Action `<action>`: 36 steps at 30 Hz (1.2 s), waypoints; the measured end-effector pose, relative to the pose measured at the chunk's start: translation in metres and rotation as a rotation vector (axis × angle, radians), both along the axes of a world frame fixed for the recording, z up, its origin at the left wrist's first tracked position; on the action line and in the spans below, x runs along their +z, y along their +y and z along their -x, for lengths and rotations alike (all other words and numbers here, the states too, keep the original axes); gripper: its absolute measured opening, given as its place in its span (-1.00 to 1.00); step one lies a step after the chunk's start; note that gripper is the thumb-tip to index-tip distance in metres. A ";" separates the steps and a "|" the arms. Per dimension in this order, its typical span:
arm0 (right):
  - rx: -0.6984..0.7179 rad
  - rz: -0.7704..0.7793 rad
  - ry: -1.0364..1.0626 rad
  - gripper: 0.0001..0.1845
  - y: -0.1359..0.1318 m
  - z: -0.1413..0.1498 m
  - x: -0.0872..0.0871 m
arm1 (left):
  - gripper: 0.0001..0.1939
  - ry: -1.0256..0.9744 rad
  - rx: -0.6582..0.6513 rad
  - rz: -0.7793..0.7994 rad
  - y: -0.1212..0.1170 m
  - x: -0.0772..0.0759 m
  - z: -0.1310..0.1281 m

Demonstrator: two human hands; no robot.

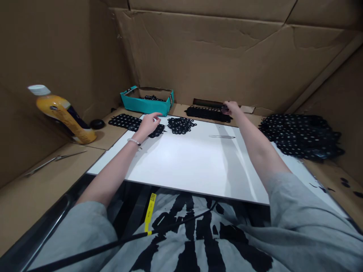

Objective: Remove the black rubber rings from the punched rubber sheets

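Note:
My left hand rests over a black sheet with rows of round holes, fingers curved and a gap between thumb and forefinger; nothing shows in it. Just to its right lies a heap of small black rings on the white board. At the back, my right hand reaches to a stack of black strips. Its fingers are closed at the strips' right end, around something dark that I cannot make out. Tweezers or a similar slim metal tool lie on the board between my hands.
A teal box with more rings stands back left. An orange drink bottle and scissors are at the left. Black perforated sheets pile up at the right. Cardboard walls enclose the workspace.

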State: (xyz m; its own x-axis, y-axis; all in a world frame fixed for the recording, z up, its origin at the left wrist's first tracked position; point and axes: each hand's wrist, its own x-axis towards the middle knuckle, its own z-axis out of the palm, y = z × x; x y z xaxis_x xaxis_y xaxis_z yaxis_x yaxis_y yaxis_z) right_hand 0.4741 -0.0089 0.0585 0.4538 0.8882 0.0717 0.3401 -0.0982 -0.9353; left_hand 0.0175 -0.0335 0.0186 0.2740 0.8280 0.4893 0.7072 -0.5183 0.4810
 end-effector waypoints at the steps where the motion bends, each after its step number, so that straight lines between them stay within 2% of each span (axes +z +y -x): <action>1: 0.007 -0.008 0.063 -0.94 0.009 0.003 0.010 | -0.58 0.003 0.001 0.004 0.000 0.000 0.000; 6: 0.107 -0.135 0.195 -0.83 0.045 0.030 0.079 | -0.58 0.007 -0.003 0.013 0.003 -0.003 0.000; 8: 0.137 -0.179 0.197 -0.78 0.051 0.044 0.105 | -0.58 0.004 -0.004 0.014 0.003 -0.003 0.001; 10: 0.130 -0.173 0.185 -0.81 0.051 0.060 0.125 | -0.59 0.008 -0.009 0.016 0.003 -0.003 0.001; 13: 0.148 -0.122 0.146 -0.81 0.048 0.083 0.144 | -0.58 0.014 -0.021 0.030 0.001 -0.002 0.000; 17: 0.181 -0.131 0.178 -0.82 0.053 0.101 0.152 | -0.57 0.026 -0.022 0.046 0.000 -0.002 -0.001; 20: 0.183 -0.186 0.260 -0.82 0.062 0.096 0.144 | -0.57 0.037 -0.018 0.039 0.000 -0.002 -0.001; 22: 0.143 -0.202 0.290 -0.85 0.064 0.083 0.128 | -0.57 0.039 -0.021 0.040 -0.001 -0.001 -0.002; 24: 0.076 -0.170 0.270 -0.87 0.060 0.065 0.103 | -0.57 0.045 -0.025 0.048 -0.003 0.000 -0.003; 28: -0.020 0.030 0.170 -0.89 0.035 0.028 0.038 | -0.56 0.078 -0.023 0.077 -0.007 0.002 -0.005; 31: -0.058 0.075 0.127 -0.92 0.016 0.007 -0.002 | -0.55 0.092 -0.017 0.089 -0.007 0.002 -0.005; 34: -0.069 0.109 0.125 -0.86 0.006 -0.004 -0.020 | -0.55 0.094 -0.017 0.103 -0.005 0.000 -0.004; 36: -0.046 0.106 0.107 -0.83 0.006 -0.004 -0.018 | -0.56 0.093 -0.021 0.113 -0.004 -0.002 -0.004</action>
State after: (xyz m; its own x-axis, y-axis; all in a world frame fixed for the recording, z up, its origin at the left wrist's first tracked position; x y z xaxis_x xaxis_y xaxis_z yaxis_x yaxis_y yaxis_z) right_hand 0.4782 -0.0030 0.0406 0.4940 0.8665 -0.0723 0.2322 -0.2116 -0.9494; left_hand 0.0216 -0.0374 0.0168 0.3313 0.8702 0.3646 0.7412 -0.4791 0.4702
